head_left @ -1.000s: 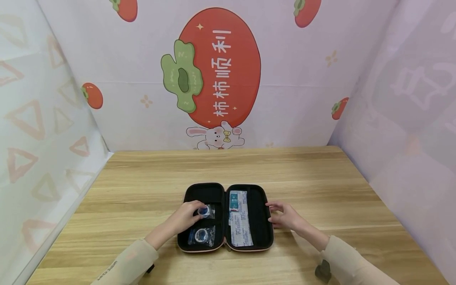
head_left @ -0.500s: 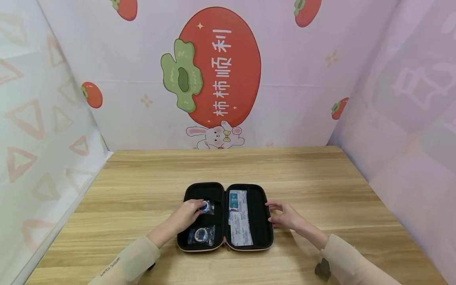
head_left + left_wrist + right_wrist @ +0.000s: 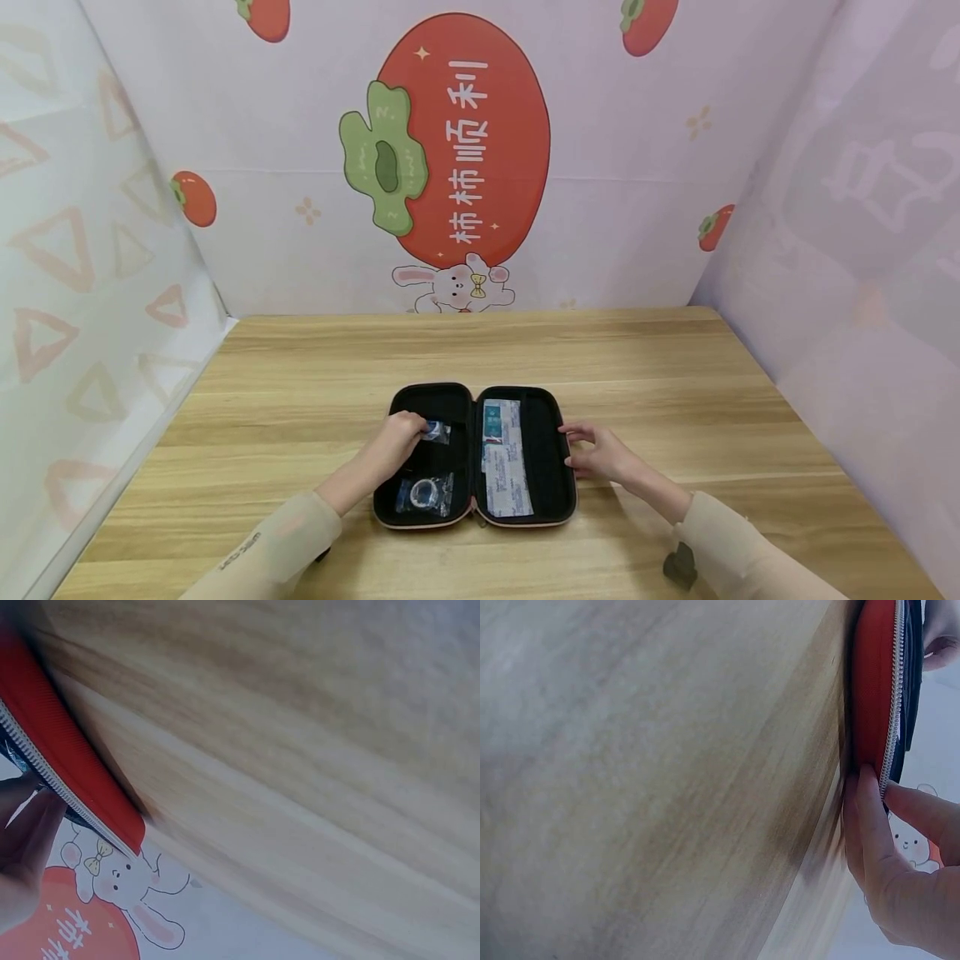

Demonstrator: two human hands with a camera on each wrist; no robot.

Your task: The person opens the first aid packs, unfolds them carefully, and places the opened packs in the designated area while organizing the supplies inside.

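An unzipped case [image 3: 545, 467], black inside and red outside, lies spread flat like a book. My left hand [image 3: 392, 443] pinches a small clear packet [image 3: 437, 432] with a roundish blue-and-white item in it, over the case's left half. Below it in that half lies a second clear packet [image 3: 424, 495] holding a white ring-shaped roll. My right hand [image 3: 603, 454] holds the case's right rim; in the right wrist view its fingertips [image 3: 867, 774] press the red side, with the thumb at the zipper. White printed sachets [image 3: 507, 479] and a teal-labelled one [image 3: 492, 423] lie in the right half.
The case rests on a wood-grain table [image 3: 300, 367]. A patterned cloth backdrop [image 3: 600, 233] stands behind the table, with white cloth sides at left and right.
My left hand has moved up and slightly away from me with the small packet, which has shifted toward the top of the left half. My right hand has stayed at the rim.
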